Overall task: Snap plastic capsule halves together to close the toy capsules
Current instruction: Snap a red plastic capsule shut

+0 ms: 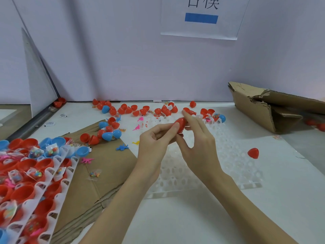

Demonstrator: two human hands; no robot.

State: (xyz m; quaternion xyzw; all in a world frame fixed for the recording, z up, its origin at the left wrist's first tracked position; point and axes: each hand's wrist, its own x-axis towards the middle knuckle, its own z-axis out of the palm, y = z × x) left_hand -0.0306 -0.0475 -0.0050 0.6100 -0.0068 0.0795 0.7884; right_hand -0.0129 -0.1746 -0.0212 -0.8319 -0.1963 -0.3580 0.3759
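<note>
Fingers [173,128] of both hands pinched around smooth, glossy red plastic capsule [181,123] above clear dimpled tray [228,155].

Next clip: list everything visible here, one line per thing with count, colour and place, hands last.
Held capsule: one, red, between both hands, above the empty tray.
Empty tray: one, clear white, centre of table.
Filled trays: at least two, white, holding red and blue halves with toy packets, near left.
Loose capsule pieces: many, mostly red, some blue, scattered along the back.
Lone capsule piece: one, red, right of the tray.
Dinosaur toys: several, pink, blue, yellow, centre-left.
Flat cardboard: brown, left of centre.
Torn cardboard box: one, brown, far right.
Left hand: grips the capsule.
Right hand: grips the capsule.
</note>
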